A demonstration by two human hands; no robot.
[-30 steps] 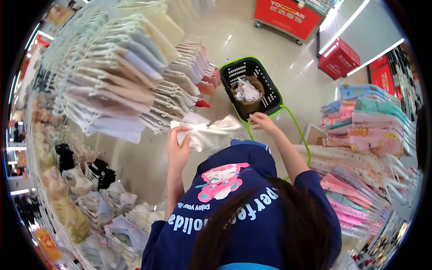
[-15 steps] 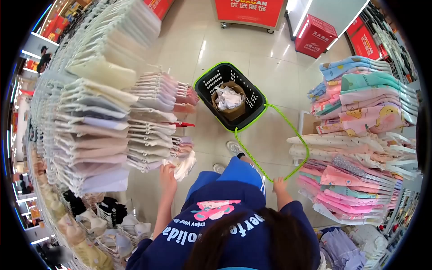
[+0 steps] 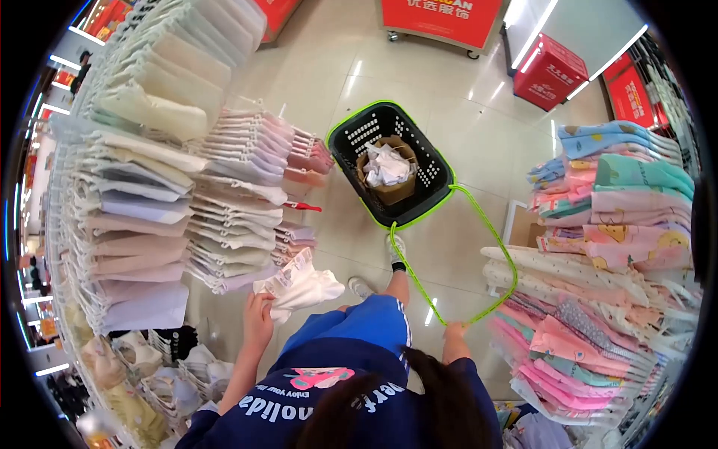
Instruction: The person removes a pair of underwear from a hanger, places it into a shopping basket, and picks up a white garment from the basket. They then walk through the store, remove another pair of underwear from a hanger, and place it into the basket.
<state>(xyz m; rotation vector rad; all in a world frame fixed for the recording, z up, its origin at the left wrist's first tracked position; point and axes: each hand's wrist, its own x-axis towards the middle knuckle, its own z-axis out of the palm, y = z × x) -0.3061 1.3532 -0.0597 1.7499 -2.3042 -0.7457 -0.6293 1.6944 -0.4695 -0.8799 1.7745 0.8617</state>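
My left hand (image 3: 259, 308) is closed on the edge of a small white garment (image 3: 308, 292), which hangs out in front of it beside the left rack. The garment's exact kind is not clear. My right hand (image 3: 455, 329) grips the long green handle (image 3: 499, 288) of a black shopping basket (image 3: 357, 176) with a green rim. That basket stands on the floor ahead of my feet, its handle pulled back toward me. Inside it sits a brown paper bag (image 3: 394, 193) with crumpled white items (image 3: 390, 164) at its top.
Pale garments (image 3: 138, 228) hang in dense rows along the left, with smaller pink and white pieces (image 3: 258, 142) beside them. Colourful children's clothes (image 3: 636, 183) hang on the right. Farther ahead are a red wheeled stand (image 3: 441, 22) and a red box (image 3: 550, 71) on the tiled floor.
The white garment in my left hand has come out from the rack's end and shows more fully. My right hand keeps its grip on the handle. The view has shifted slightly.
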